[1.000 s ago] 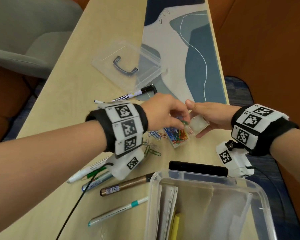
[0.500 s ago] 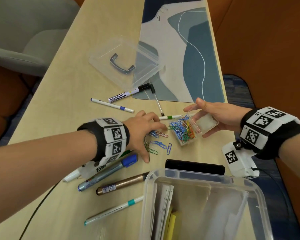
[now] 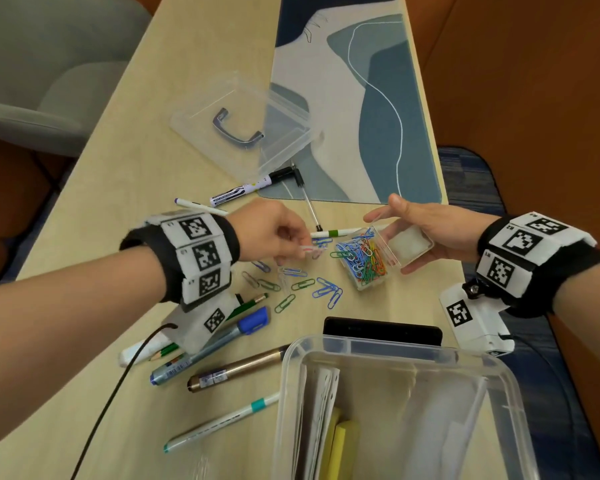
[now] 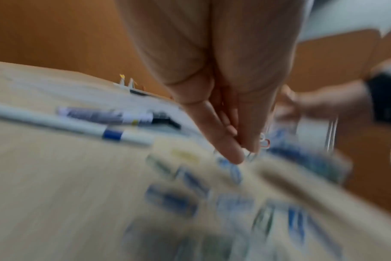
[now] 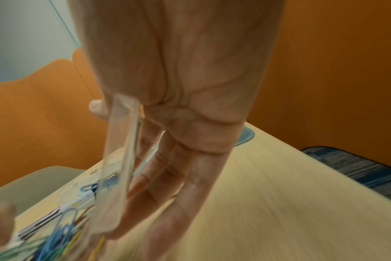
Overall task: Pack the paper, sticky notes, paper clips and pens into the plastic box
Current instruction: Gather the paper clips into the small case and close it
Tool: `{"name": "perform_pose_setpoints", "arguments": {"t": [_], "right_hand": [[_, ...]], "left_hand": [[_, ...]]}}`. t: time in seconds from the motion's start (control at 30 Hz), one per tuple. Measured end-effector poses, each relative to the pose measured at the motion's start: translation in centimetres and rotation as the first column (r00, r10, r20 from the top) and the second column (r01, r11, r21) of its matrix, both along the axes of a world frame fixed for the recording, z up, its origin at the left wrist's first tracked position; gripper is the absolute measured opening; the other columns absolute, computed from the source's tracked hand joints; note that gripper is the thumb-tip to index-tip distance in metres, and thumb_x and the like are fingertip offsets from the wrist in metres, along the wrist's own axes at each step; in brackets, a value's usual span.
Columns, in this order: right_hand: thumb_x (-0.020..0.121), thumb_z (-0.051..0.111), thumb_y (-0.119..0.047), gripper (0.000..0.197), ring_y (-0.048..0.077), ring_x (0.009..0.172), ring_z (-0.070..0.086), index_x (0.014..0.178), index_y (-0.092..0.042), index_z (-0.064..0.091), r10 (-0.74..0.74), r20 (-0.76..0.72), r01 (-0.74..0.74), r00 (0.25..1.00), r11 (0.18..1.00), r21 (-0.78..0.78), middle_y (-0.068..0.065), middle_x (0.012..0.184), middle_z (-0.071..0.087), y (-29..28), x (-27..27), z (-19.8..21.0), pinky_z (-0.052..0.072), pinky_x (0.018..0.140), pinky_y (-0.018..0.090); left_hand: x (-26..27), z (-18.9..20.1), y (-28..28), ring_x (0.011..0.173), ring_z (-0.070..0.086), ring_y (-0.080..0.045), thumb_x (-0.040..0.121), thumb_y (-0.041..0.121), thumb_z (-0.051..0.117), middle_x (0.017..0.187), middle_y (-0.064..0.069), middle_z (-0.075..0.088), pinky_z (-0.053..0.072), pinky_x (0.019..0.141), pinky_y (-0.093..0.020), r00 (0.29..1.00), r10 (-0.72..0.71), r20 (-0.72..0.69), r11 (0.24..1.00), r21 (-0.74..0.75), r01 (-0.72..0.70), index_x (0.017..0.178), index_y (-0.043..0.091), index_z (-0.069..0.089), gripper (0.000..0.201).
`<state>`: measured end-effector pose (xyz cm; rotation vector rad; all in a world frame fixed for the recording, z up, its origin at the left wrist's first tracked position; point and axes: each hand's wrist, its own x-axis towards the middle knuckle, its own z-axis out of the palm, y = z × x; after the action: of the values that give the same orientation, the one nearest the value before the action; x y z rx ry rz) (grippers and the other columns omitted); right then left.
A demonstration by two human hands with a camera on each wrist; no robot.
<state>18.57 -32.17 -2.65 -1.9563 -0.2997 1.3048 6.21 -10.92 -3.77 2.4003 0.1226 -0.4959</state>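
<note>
My left hand (image 3: 300,245) pinches a couple of paper clips (image 3: 310,250) just above the table, left of the small clear clip case (image 3: 364,268). The case is full of coloured clips, and its hinged lid (image 3: 411,244) lies open. My right hand (image 3: 395,237) holds that lid, thumb on one side and fingers beneath. Several loose clips (image 3: 291,284) are scattered on the table. The big plastic box (image 3: 293,375) at the near edge holds paper (image 3: 317,403) and yellow sticky notes (image 3: 343,445). The left wrist view is blurred; it shows my fingertips (image 4: 234,157) with a clip (image 4: 265,142).
Several pens lie left of the box: a blue marker (image 3: 222,341), a bronze pen (image 3: 236,370) and a teal-banded pen (image 3: 222,420). More pens (image 3: 239,194) lie farther back near the box lid (image 3: 239,129). A black phone (image 3: 381,330) sits behind the box.
My left hand went down to the loose clips on the table and has now risen with clips pinched, moving right toward the case. My right hand keeps holding the lid.
</note>
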Motion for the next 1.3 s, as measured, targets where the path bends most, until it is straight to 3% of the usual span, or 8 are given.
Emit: {"name": "perform_pose_setpoints", "arguments": {"t": [0.1, 0.3, 0.4, 0.67, 0.8, 0.93, 1.13, 1.3], "right_hand": [[0.084, 0.031, -0.058, 0.046, 0.018, 0.079, 0.065, 0.106, -0.031, 0.062, 0.008, -0.009, -0.007, 1.0, 1.0, 0.012, 0.006, 0.096, 0.064, 0.3, -0.2, 0.1, 0.058, 0.07, 0.038], [0.076, 0.035, -0.061, 0.048, 0.017, 0.077, 0.066, 0.106, -0.034, 0.061, 0.021, -0.01, -0.02, 1.0, 0.997, 0.07, 0.01, 0.1, 0.064, 1.5, -0.6, 0.3, 0.058, 0.069, 0.037], [0.087, 0.032, -0.056, 0.044, 0.018, 0.075, 0.065, 0.115, -0.034, 0.057, -0.009, -0.007, 0.009, 1.0, 0.996, 0.088, 0.005, 0.089, 0.063, 1.5, -0.5, 0.3, 0.058, 0.069, 0.038], [0.084, 0.035, -0.055, 0.037, 0.019, 0.074, 0.065, 0.115, -0.043, 0.051, 0.039, -0.005, -0.038, 0.999, 0.989, 0.141, 0.016, 0.101, 0.06, 2.0, -1.0, 0.7, 0.059, 0.067, 0.037], [0.094, 0.031, -0.047, 0.03, 0.015, 0.07, 0.066, 0.115, -0.04, 0.051, 0.074, 0.018, -0.076, 0.997, 0.988, 0.136, 0.021, 0.103, 0.06, 2.5, -1.3, 0.8, 0.058, 0.066, 0.036], [0.094, 0.03, -0.047, 0.027, 0.018, 0.07, 0.064, 0.105, -0.042, 0.055, 0.068, 0.006, -0.068, 0.998, 0.989, 0.133, 0.018, 0.098, 0.058, 2.3, -1.2, 0.9, 0.058, 0.064, 0.037], [0.095, 0.038, -0.043, 0.031, 0.021, 0.069, 0.062, 0.116, -0.025, 0.053, -0.051, -0.02, 0.053, 0.998, 0.99, 0.127, 0.007, 0.084, 0.06, 2.1, -0.4, 0.8, 0.058, 0.057, 0.036], [0.095, 0.037, -0.04, 0.032, 0.015, 0.063, 0.059, 0.12, -0.024, 0.049, -0.113, -0.025, 0.115, 0.993, 0.978, 0.174, 0.004, 0.082, 0.058, 0.6, 0.5, 0.7, 0.055, 0.049, 0.027]], "left_hand": [[1.1, 2.3, -1.4, 0.05, 0.06, 0.0, 0.08, 0.014, 0.069, 0.075, -0.006, 0.07, 0.044, 0.063, -0.007, 0.997, -0.016, 0.072, 0.992, -0.121, 0.024, 0.088, 0.018, 0.07, 0.009], [2.0, 2.6, -4.1, 0.085, 0.062, -0.015, 0.075, 0.025, 0.074, 0.096, 0.001, 0.06, 0.038, 0.067, -0.018, 0.98, -0.071, 0.186, 0.997, 0.034, 0.066, 0.105, 0.018, 0.068, 0.032], [1.5, 1.7, -2.8, 0.07, 0.056, -0.011, 0.07, 0.024, 0.078, 0.094, 0.0, 0.059, 0.037, 0.06, -0.008, 0.99, 0.092, 0.111, 0.996, -0.024, -0.09, 0.102, 0.011, 0.062, 0.038], [2.1, 1.2, -3.0, 0.039, 0.053, 0.009, 0.073, 0.009, 0.074, 0.063, 0.009, 0.065, 0.043, 0.056, -0.002, 0.994, 0.091, 0.062, 0.989, -0.121, -0.083, 0.089, 0.011, 0.075, 0.016], [2.1, 1.4, -3.8, 0.065, 0.058, 0.0, 0.075, 0.014, 0.073, 0.08, 0.004, 0.071, 0.041, 0.069, -0.004, 0.992, -0.018, 0.128, 0.999, -0.045, 0.024, 0.092, 0.018, 0.076, 0.018], [2.4, 1.7, -3.1, 0.068, 0.053, -0.008, 0.074, 0.02, 0.075, 0.086, 0.002, 0.06, 0.04, 0.067, -0.009, 0.96, 0.16, 0.228, 0.985, -0.098, -0.141, 0.097, 0.015, 0.071, 0.024], [2.9, 0.4, -2.8, 0.042, 0.06, -0.007, 0.091, 0.021, 0.056, 0.087, -0.005, 0.065, 0.052, 0.058, -0.02, 0.978, 0.176, -0.114, 0.956, -0.218, -0.197, 0.11, 0.01, 0.063, 0.023], [2.9, 0.0, -2.9, 0.06, 0.055, -0.014, 0.099, 0.026, 0.038, 0.081, -0.004, 0.06, 0.052, 0.051, -0.016, 0.908, 0.373, -0.193, 0.763, -0.493, -0.418, 0.106, 0.004, 0.059, 0.031]]}}
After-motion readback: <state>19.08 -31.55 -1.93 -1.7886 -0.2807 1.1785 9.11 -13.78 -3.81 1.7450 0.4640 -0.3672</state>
